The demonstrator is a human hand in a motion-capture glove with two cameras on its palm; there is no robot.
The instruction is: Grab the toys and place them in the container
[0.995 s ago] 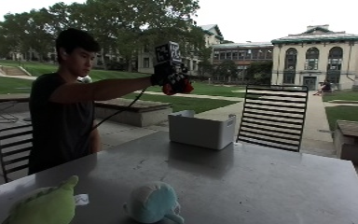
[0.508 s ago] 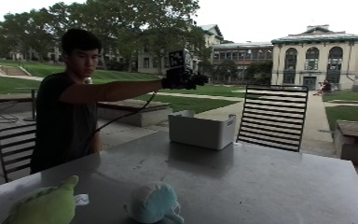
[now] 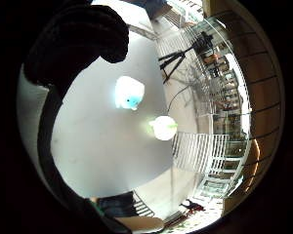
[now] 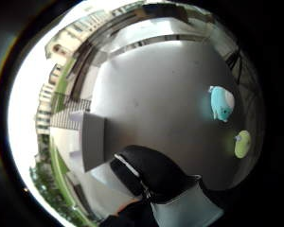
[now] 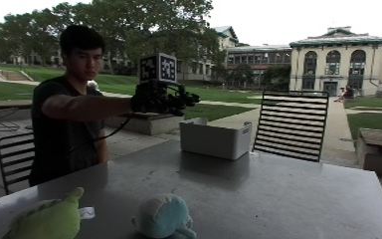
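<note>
Outside view: we see the person's right hand (image 5: pixel 159 99) raised above the table (image 5: pixel 257 189), just short of the container (image 5: pixel 215 138); whether it holds anything we cannot tell from here, though the fingers appear to reach forward, not clenched
Toys, outside view: the green toy (image 5: pixel 45 219) and the blue toy (image 5: pixel 164 216) lie side by side at the table's near edge, well apart from the hand and the container
Container, outside view: an open white bin standing at the far edge of the table, beside the slatted chair (image 5: pixel 290 124)
Little finger side palm view: the blue toy (image 3: pixel 129 92) and the green toy (image 3: pixel 163 127) lie apart on the bare tabletop; a gloved finger (image 3: pixel 83 39) curves at the edge, closed on nothing
Thumb side palm view: the container (image 4: pixel 92 142) is close beneath the palm; the blue toy (image 4: pixel 222 103) and green toy (image 4: pixel 242 144) lie far across the table; the thumb (image 4: pixel 151 172) is relaxed, gripping nothing
Handling (our judgement): both toys look like plush, so light, soft, not fragile; we would grasp around the body's middle
Orientation: the green toy's pointed end rises toward the container; the blue toy's long axis we cannot make out
</note>
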